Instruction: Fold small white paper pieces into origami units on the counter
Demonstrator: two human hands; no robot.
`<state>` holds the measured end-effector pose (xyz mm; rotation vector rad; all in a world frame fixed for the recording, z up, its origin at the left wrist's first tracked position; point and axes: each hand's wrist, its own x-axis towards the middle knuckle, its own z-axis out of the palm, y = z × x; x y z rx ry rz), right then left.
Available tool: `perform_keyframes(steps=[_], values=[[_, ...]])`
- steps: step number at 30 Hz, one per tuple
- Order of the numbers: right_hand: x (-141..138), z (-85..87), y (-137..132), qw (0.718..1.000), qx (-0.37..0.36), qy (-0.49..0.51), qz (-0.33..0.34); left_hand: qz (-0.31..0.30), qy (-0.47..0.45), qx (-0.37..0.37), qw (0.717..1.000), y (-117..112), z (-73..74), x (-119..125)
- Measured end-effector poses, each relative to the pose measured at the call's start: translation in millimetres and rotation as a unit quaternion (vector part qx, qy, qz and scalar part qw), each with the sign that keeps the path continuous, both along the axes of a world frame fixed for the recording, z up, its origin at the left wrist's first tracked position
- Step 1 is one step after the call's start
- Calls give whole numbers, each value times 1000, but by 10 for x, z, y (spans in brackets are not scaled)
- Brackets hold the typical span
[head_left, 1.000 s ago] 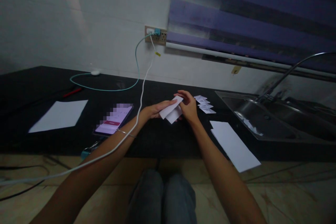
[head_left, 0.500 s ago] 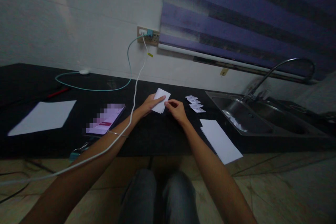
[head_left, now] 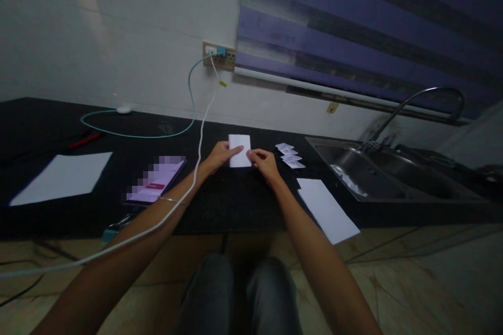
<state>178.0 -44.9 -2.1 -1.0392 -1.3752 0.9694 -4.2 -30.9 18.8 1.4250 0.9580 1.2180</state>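
Observation:
A small folded piece of white paper is held upright between my two hands, above the dark counter. My left hand grips its left side, thumb lying across the front and the other fingers hidden behind. At the right edge, my right hand pinches the paper between thumb and bent fingers. Just right of that hand, several small folded white paper pieces lie overlapping in a row. Nearer the front edge rest some larger white paper strips, stacked unevenly.
A white sheet and a phone with a lit screen lie on the left of the counter. A white cable hangs across my left arm from the wall socket. A steel sink is at right.
The folded paper has turned from a tilt to nearly straight, facing me squarely. My hands stay at its two sides. The whole view has shifted slightly.

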Motion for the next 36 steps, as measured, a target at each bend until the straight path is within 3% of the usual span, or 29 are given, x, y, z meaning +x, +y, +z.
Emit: perform_keyframes(steps=[3, 6, 13, 16, 27, 33, 36], values=[[12, -34, 1, 998, -4, -40, 48, 24, 3, 10, 1000, 20, -4, -20], [29, -50, -1, 997, 11, -52, 53, 18, -6, 1, 1000, -2, 22, -21], [72, -82, 55, 998, 23, -52, 33, -127, -25, -93, 987, -128, 102, -23], [89, -108, 90, 998, 24, -53, 26, -144, -31, -103, 984, -139, 115, -43], [93, -100, 80, 998, 10, -60, 23, -94, 8, -100, 991, -127, 142, -28], [147, -92, 69, 993, 4, -75, 86, -63, 33, -54, 996, -82, 129, -58], [170, -95, 70, 993, 17, -76, 84, -60, 49, -35, 996, -53, 107, -68]])
